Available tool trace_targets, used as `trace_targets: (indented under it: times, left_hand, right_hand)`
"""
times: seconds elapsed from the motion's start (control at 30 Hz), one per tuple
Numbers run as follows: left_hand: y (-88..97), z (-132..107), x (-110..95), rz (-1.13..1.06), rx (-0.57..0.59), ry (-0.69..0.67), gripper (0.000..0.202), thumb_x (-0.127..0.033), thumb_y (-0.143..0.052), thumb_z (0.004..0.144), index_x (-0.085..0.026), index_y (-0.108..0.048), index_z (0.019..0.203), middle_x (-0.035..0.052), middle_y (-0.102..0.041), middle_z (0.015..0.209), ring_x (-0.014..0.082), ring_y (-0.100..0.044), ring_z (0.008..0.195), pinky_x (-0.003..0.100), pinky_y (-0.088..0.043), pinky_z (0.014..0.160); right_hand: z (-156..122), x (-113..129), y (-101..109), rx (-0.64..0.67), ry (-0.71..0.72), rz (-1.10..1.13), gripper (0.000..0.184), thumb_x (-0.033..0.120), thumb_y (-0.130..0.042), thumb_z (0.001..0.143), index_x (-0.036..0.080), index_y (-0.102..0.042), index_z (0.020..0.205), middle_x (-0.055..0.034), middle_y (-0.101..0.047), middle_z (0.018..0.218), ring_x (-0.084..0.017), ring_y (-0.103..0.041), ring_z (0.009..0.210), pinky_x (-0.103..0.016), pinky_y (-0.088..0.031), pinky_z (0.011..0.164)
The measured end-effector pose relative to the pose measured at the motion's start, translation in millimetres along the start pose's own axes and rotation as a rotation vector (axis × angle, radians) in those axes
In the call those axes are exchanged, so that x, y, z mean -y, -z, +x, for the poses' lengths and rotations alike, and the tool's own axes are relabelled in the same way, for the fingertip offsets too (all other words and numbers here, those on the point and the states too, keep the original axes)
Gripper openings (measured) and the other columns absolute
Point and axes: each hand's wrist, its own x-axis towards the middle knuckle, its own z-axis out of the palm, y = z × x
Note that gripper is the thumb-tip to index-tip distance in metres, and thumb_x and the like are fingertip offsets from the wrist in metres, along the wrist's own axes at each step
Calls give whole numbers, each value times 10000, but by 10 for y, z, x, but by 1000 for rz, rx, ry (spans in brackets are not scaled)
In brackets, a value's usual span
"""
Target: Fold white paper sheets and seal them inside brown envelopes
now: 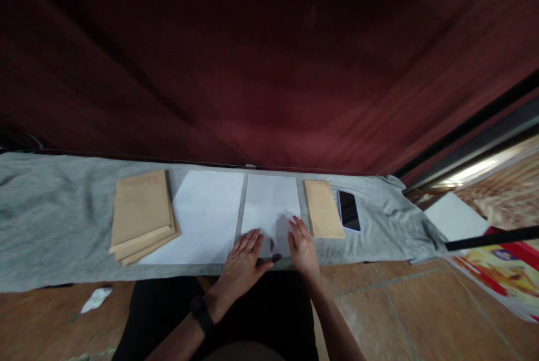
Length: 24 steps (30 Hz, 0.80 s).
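My left hand lies flat, fingers spread, on the near left corner of a white sheet of paper. My right hand rests flat on the sheet's near right corner. The sheet lies on a grey cloth spread over the floor. A larger stack of white paper sits just left of it. A single brown envelope lies right of the sheet, beside a dark phone. A pile of brown envelopes lies further left.
A dark red curtain hangs behind the cloth. The tiled floor runs along the near side, with a crumpled white scrap at left. At right lie a white sheet, a black bar and colourful printed packaging.
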Motion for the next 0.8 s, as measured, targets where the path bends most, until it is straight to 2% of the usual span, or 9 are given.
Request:
trace_targets:
  times: [0.07,0.23,0.33,0.4,0.47,0.6,0.8]
  left_hand:
    - [27,86,-5,-35,-23,-5,573,-469,-474,969,-135,-477,1434,159,-513,1481,282,-448,1400,478,-417,1132]
    - [-38,570,18,-55,-148,17,527,-313,-317,1017,-78,-401,1481,177,-457,1521,255,-349,1461,466,-377,1167]
    - [-149,867,82,-17,-108,41,526,-270,-278,1014,-25,-417,1459,190,-438,1530,258,-345,1461,454,-353,1183]
    - [-234,980,143,13,-69,73,532,-290,-282,1017,-11,-435,1443,201,-440,1525,265,-357,1455,456,-338,1190]
    - [-320,1012,208,39,-66,104,553,-332,-306,1016,-18,-420,1456,208,-426,1532,274,-346,1460,469,-325,1193]
    - [-451,943,298,49,-152,158,599,-343,-327,1005,-50,-304,1527,202,-372,1564,280,-288,1486,515,-293,1198]
    - [-499,853,282,70,-205,249,634,-347,-336,1001,-31,-247,1543,223,-331,1578,307,-281,1485,528,-309,1188]
  right_hand:
    - [62,51,-74,16,3,17,425,222,-396,989,209,-562,1380,-112,-540,1457,-261,-452,1393,-484,-461,1098]
    - [347,188,-285,79,56,20,510,160,-384,963,223,-494,1458,-73,-472,1525,-229,-392,1436,-465,-417,1145]
    - [518,221,-411,118,88,-43,558,117,-385,939,179,-443,1491,-98,-446,1542,-223,-375,1445,-467,-368,1174]
    - [587,196,-468,130,95,-96,540,122,-392,948,153,-450,1483,-115,-448,1538,-224,-373,1444,-465,-339,1185]
    - [613,138,-495,134,97,-141,500,176,-410,978,153,-462,1475,-124,-443,1541,-243,-366,1448,-481,-316,1187]
    - [600,-8,-491,111,64,-192,506,310,-408,1020,163,-417,1504,-132,-391,1571,-281,-345,1458,-508,-298,1175]
    - [588,-136,-496,11,-47,-204,544,358,-360,1041,108,-366,1523,-185,-362,1573,-299,-343,1458,-523,-305,1161]
